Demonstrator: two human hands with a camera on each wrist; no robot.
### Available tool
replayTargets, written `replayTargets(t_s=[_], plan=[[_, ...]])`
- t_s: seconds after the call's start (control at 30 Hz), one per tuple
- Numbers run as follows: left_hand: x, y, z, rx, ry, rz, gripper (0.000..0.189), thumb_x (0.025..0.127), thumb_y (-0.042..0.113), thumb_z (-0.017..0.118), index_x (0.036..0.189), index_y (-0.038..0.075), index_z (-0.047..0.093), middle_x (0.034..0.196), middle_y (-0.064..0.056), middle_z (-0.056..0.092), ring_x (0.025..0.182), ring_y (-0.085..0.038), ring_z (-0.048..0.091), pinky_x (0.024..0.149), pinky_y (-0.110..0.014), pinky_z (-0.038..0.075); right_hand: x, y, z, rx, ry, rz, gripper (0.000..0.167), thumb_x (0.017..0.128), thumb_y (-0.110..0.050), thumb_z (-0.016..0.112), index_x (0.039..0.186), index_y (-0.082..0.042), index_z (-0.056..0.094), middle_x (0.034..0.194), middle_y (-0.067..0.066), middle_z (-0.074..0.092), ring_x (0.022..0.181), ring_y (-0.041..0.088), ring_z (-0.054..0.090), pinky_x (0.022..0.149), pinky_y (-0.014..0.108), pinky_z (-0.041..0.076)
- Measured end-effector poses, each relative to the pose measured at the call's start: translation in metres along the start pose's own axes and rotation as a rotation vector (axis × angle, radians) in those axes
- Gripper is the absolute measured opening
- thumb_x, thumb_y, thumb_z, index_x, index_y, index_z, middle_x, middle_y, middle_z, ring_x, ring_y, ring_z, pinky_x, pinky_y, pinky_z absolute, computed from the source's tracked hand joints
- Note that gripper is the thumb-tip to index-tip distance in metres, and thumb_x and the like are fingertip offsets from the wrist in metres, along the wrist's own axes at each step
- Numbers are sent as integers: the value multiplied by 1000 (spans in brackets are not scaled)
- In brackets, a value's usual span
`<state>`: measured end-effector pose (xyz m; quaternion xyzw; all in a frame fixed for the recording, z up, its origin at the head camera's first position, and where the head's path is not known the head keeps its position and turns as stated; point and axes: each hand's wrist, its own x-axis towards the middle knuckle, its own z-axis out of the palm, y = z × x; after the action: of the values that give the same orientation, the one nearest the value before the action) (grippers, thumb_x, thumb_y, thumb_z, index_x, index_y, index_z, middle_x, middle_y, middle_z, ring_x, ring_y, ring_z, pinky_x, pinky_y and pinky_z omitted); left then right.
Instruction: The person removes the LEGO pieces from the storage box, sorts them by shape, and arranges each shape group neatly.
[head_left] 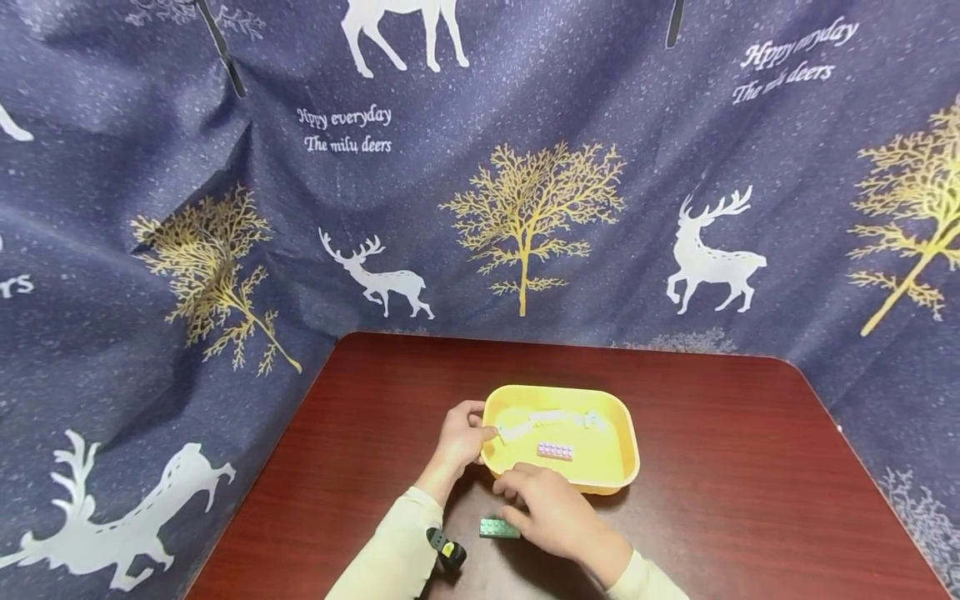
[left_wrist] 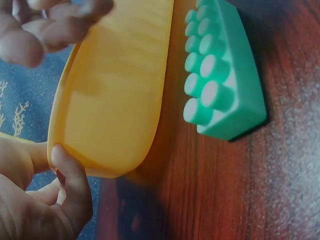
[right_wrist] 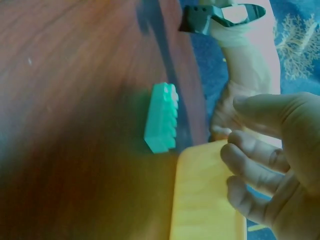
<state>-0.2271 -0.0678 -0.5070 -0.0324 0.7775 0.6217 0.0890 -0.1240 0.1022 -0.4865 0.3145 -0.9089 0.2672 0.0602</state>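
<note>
A yellow plastic basin (head_left: 600, 487) stands on the table. My left hand (head_left: 459, 437) pinches its left rim, with the thumb (left_wrist: 72, 175) on top in the left wrist view. Just in front of the basin lies a green toy building brick (head_left: 491, 528), studs upward, its two rows of round studs plain in the left wrist view. My right hand (head_left: 553, 510) hovers between this brick and the basin's near edge, fingers loosely bent and holding nothing. Inside the basin are a pink-purple brick (head_left: 555, 451) and several pale pieces (head_left: 547, 416), washed out by glare.
The dark red wooden table (head_left: 720, 433) extends to both sides and behind the basin. A blue cloth (head_left: 585, 100) printed with deer and trees hangs along its back and left. A black strap (head_left: 447, 550) goes round my left wrist.
</note>
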Motion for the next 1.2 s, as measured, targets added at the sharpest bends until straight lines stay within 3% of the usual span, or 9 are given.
replayTargets(t_s=[0.37,0.6,1.2], plan=[[1,-2,1,-45,-14,-27,50,84,-8,70,133,-3,57,86,-3,43,61,-17,53,38,-20,48,5,12,-17,-60,109,5,19,85,-24,82,101,-19,72,86,-9,63,75,6,59,66,23,53],[1,-1,2,-29,-3,0,51,83,-11,69,132,-5,57,84,-4,45,59,-19,54,37,-20,47,8,25,-24,-79,209,3,21,82,-20,83,99,-18,72,86,-6,65,76,11,63,67,26,55],[-3,4,0,-54,-16,-14,41,97,1,62,137,-5,57,91,-8,56,60,-18,58,37,-19,47,10,58,-26,-131,191,130,22,82,-21,84,100,-16,73,92,-2,66,76,9,60,69,31,57]])
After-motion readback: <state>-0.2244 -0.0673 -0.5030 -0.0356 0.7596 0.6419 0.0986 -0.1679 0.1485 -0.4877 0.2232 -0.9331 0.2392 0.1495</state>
